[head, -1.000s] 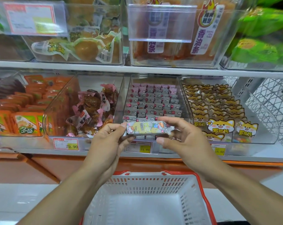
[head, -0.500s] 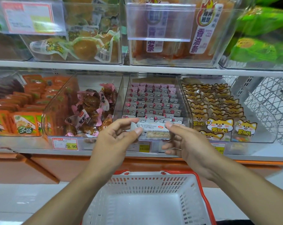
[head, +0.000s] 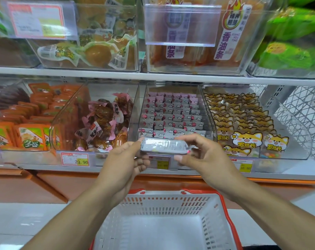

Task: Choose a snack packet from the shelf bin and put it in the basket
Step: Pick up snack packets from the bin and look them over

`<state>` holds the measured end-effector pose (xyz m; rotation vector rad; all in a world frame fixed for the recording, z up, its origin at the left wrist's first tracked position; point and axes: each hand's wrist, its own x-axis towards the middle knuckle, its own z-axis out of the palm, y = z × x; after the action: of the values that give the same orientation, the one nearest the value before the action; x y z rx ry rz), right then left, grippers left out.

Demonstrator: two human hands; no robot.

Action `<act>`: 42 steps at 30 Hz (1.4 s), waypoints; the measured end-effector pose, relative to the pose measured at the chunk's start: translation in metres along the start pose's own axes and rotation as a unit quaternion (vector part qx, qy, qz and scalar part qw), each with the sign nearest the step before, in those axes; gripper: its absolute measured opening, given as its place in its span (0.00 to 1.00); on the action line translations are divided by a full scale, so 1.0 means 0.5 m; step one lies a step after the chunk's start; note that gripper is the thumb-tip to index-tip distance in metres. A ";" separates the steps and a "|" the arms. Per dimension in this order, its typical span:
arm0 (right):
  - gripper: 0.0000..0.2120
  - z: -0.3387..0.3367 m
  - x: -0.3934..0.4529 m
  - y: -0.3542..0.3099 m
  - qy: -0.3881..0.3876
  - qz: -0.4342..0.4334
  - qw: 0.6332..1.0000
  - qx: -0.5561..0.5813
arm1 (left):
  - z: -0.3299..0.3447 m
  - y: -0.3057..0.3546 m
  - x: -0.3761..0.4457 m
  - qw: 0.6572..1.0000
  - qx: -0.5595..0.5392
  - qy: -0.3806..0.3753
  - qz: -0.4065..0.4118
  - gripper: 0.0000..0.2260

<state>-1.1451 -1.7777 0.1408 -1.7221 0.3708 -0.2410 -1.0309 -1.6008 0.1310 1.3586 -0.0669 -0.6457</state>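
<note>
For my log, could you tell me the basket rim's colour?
Red, on the white basket, seen in the head view.

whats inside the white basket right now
Nothing shows inside the white slotted plastic basket with the red rim: its floor looks bare. Its near part is cut off by the frame edge, and the forearms cover its corners.

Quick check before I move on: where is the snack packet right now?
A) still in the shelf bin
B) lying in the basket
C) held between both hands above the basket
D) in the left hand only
C: the snack packet is pinched at its ends by the left hand and the right hand, in front of the shelf bin, above the basket.
</note>
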 end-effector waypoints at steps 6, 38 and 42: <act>0.17 0.000 0.005 0.009 0.020 0.027 0.998 0.049 | 0.004 0.001 0.004 1.000 -0.003 0.010 0.024 0.13; 0.15 0.009 0.211 -0.022 0.147 -0.148 0.939 -0.275 | 0.017 -0.034 0.014 0.803 0.541 0.024 0.249 0.18; 0.18 0.005 0.220 -0.023 0.081 -0.136 0.923 -0.350 | 0.014 -0.027 0.008 0.803 0.534 0.041 0.261 0.15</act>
<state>-1.0410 -1.8150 0.1466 -2.4743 0.3596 -0.4991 -1.0356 -1.6096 0.1188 2.3214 -0.8157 -0.0083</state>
